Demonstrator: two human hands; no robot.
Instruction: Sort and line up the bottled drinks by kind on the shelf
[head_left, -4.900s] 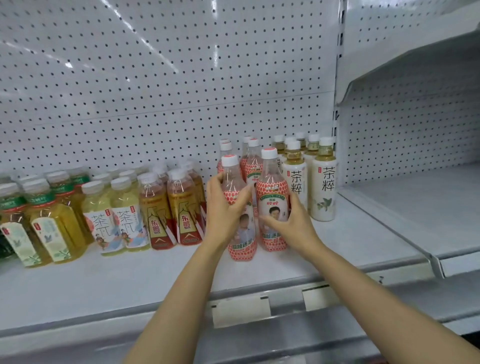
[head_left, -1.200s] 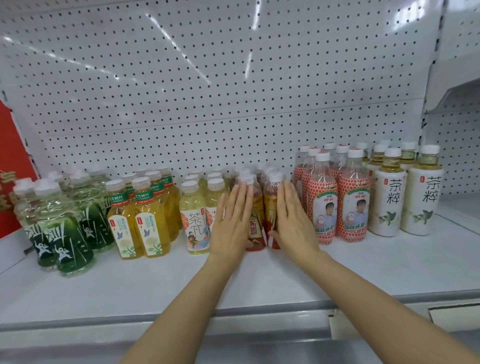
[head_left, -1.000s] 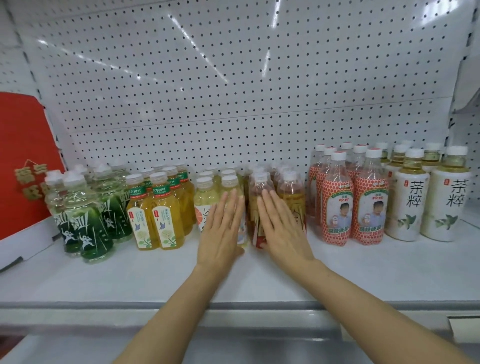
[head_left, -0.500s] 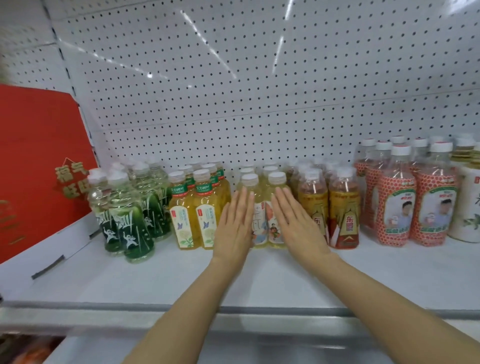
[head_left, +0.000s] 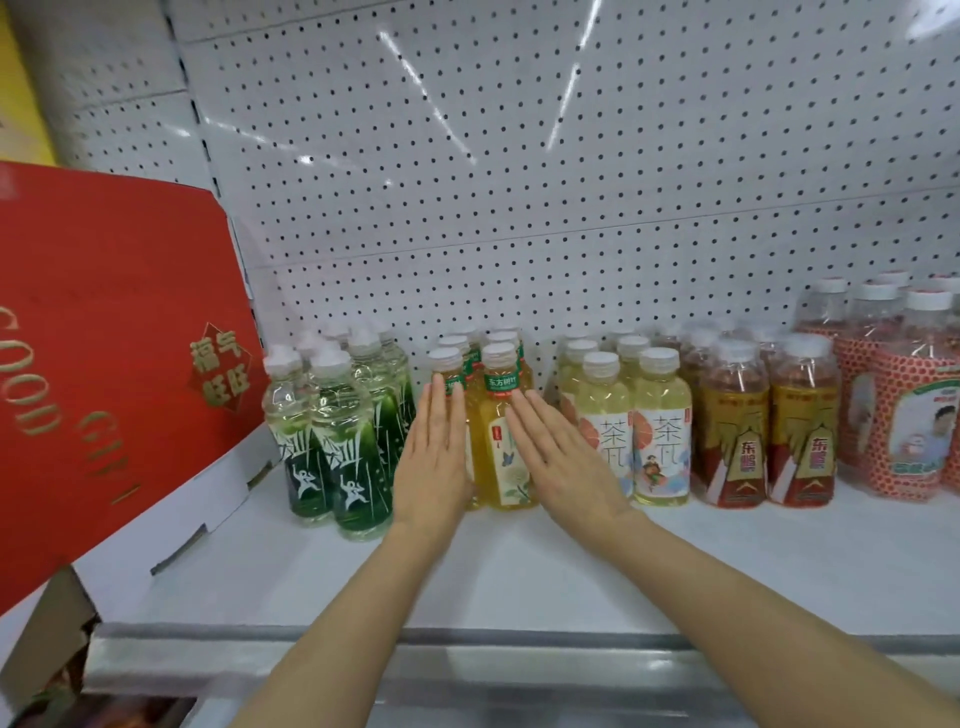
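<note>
Both hands lie flat and released — the left hand (head_left: 434, 462) and right hand (head_left: 563, 462) press the fronts of the yellow tea bottles (head_left: 506, 441), left of centre on the shelf (head_left: 519, 571). Full, stiff, smooth plastic, probably tippy — best pushed low on the body.

One cam only, head-worn, so we've no second view to overlap. We're looking fwd and slightly down at the shelf (head_left: 519, 587) from close range, pegboard back wall (head_left: 519, 171) filling the top, both forearms entering from the bottom edge.
</note>
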